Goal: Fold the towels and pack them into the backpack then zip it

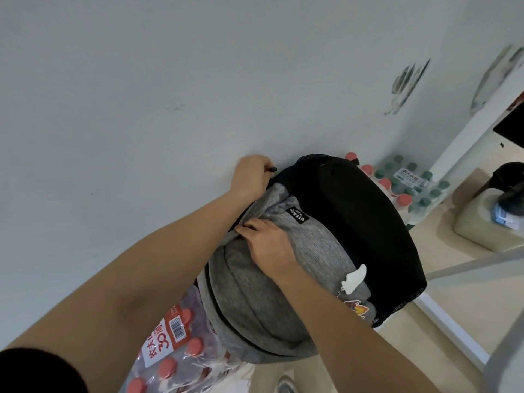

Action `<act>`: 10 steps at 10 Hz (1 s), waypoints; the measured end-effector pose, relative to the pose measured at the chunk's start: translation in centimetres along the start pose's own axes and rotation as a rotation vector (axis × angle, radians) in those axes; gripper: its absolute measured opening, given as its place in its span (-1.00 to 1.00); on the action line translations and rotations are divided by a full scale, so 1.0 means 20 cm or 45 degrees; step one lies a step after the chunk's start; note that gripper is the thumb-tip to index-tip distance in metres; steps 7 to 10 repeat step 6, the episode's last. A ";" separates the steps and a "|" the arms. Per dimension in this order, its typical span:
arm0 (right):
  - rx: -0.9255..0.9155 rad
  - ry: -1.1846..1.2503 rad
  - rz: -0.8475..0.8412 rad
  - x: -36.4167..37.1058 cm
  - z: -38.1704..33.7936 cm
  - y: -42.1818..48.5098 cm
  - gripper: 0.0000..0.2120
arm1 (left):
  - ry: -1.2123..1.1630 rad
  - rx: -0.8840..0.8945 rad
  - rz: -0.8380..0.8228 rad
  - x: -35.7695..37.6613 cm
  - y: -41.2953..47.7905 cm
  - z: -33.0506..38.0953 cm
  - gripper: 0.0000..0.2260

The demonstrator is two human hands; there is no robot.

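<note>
A grey and black backpack (320,251) stands against the white wall, resting on a shrink-wrapped pack of bottles. My left hand (251,174) is at the bag's top left edge, its fingers curled round a small black zipper pull (272,169). My right hand (266,239) lies on the grey front, its fingertips pinching the fabric near the zipper line. A black label and a white charm (354,279) hang on the front. No towel is in view; the inside of the bag is hidden.
A pack of red-capped bottles (175,353) sits under the backpack at the lower left. More red-capped and green-capped bottle packs (408,188) stand behind it by the wall. A bag of rice (487,222) and a dark stool (507,177) are at the right on the beige floor.
</note>
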State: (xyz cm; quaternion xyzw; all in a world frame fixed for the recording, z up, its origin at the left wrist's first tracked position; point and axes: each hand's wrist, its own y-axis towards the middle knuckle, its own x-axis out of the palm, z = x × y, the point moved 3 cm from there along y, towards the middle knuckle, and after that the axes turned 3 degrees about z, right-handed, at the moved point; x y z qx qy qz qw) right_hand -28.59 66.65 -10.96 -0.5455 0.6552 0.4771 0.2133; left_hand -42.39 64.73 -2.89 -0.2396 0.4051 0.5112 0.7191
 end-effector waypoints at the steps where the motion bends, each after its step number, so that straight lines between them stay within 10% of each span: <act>1: -0.009 -0.033 -0.046 -0.01 -0.01 0.00 -0.64 | -0.006 0.009 -0.030 -0.03 -0.04 -0.04 -0.89; 10: -0.027 -0.415 -0.303 -0.36 -0.51 -0.01 -0.62 | 0.295 0.051 -0.203 -0.58 -0.80 -0.40 -0.60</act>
